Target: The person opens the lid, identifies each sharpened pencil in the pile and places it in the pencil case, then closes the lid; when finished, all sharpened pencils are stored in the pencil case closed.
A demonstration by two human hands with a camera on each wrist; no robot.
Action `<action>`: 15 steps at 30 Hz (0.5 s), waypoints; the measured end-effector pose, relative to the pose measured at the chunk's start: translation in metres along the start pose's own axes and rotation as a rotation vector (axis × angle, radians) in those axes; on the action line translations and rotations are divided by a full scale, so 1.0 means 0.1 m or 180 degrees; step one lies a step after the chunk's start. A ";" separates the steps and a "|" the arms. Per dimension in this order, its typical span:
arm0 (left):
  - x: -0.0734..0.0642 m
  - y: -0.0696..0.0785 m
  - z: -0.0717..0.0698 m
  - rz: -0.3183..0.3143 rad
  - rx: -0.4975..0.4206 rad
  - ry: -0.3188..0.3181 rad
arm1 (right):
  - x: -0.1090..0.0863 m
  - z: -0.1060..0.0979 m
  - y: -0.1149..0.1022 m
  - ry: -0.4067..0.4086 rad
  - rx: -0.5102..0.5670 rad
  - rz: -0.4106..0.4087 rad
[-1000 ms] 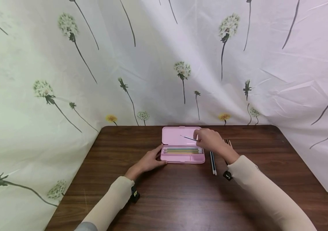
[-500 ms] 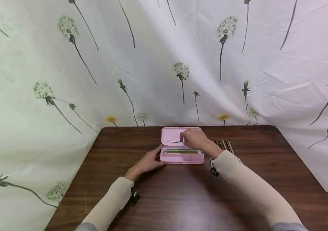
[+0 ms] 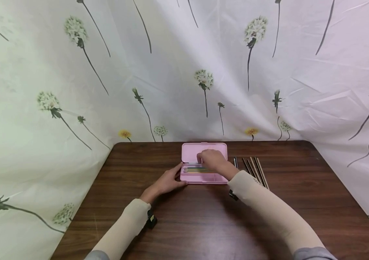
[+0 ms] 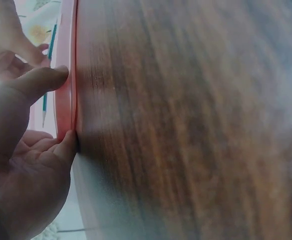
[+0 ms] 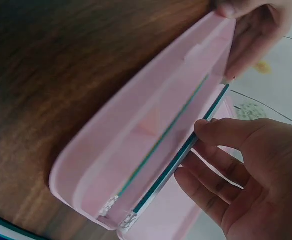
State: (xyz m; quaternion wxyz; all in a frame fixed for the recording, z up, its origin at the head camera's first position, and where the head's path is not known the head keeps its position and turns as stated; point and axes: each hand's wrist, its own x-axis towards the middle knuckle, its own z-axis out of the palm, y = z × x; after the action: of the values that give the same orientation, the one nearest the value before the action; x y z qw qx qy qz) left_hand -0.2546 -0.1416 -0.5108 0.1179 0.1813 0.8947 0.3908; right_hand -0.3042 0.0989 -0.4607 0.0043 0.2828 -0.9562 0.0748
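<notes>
A pink pencil case (image 3: 200, 178) lies with its lid (image 3: 190, 151) raised toward the back edge. Several coloured pencils (image 3: 192, 170) lie lengthwise in its rear compartment. My left hand (image 3: 167, 181) grips the case's left end, thumb at the near corner and fingers at the hinge side. Over the case, my right hand (image 3: 214, 160) pinches a teal pencil (image 5: 158, 182) between thumb and fingers. The pencil lies along the hinge side, parallel to another pencil (image 5: 154, 146) inside. Its white eraser end points right, its tip left. Part of the compartment is hidden beneath my right hand.
Right of the case, several brown and black pencils (image 3: 260, 169) lie loose on the wooden table (image 3: 184, 224). Closer to the case are dark pencils (image 3: 235, 162), partly covered by my right sleeve (image 3: 269, 202). A flower-printed cloth (image 3: 171, 72) hangs behind the table.
My right hand has carried the pencil left and down from beside the lid's right edge to the hinge side of the compartment. The left hand keeps its place on the case.
</notes>
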 end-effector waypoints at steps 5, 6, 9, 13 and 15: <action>0.00 0.01 0.01 -0.0010 0.0010 0.0014 | 0.01 0.10 -0.01 0.0035 -0.0194 0.0033; 0.00 0.00 0.00 -0.0009 0.0014 0.0014 | 0.02 0.12 0.00 0.0058 -0.0231 0.0033; -0.01 0.01 0.00 -0.0003 0.0031 0.0018 | 0.03 0.16 0.00 0.0134 -0.0316 -0.0010; 0.00 0.00 0.00 -0.0011 0.0054 0.0017 | 0.02 0.18 -0.01 0.0204 -0.0340 -0.0120; 0.00 -0.01 0.00 -0.0014 0.0065 0.0014 | 0.01 0.18 -0.02 0.0204 -0.0339 -0.0159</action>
State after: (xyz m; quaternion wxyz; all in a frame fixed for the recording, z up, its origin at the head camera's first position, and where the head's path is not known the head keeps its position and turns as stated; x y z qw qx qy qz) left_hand -0.2548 -0.1417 -0.5115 0.1149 0.1798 0.8993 0.3818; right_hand -0.3037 0.0938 -0.4782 0.0518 0.3035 -0.9509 0.0327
